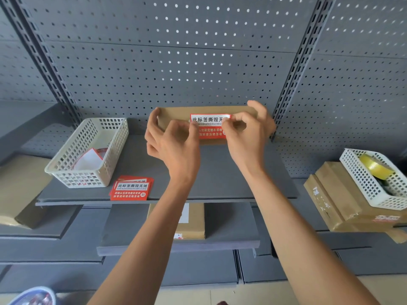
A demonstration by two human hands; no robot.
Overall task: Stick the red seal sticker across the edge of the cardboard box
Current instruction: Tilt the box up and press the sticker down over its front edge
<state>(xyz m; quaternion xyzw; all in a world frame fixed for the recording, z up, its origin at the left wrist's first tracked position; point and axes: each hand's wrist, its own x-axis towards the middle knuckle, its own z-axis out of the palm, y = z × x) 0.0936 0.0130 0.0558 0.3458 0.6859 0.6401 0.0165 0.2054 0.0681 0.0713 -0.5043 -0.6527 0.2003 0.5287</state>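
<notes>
A flat brown cardboard box [176,115] stands on the grey shelf, tilted up against the pegboard. A red and white seal sticker [209,126] lies across its front, white part on top, red part below. My left hand [171,139] grips the box's left end, thumb at the sticker's left edge. My right hand [248,128] wraps the box's right end, thumb and forefinger pinching the sticker's right edge. The box's lower part is hidden behind both hands.
A white basket [66,164] with peeled backing papers sits left on the shelf [220,177]. A stack of red stickers [131,190] lies near the front edge. Right, another white basket [365,183] with yellow tape rests on cardboard boxes [330,199]. More boxes lie below.
</notes>
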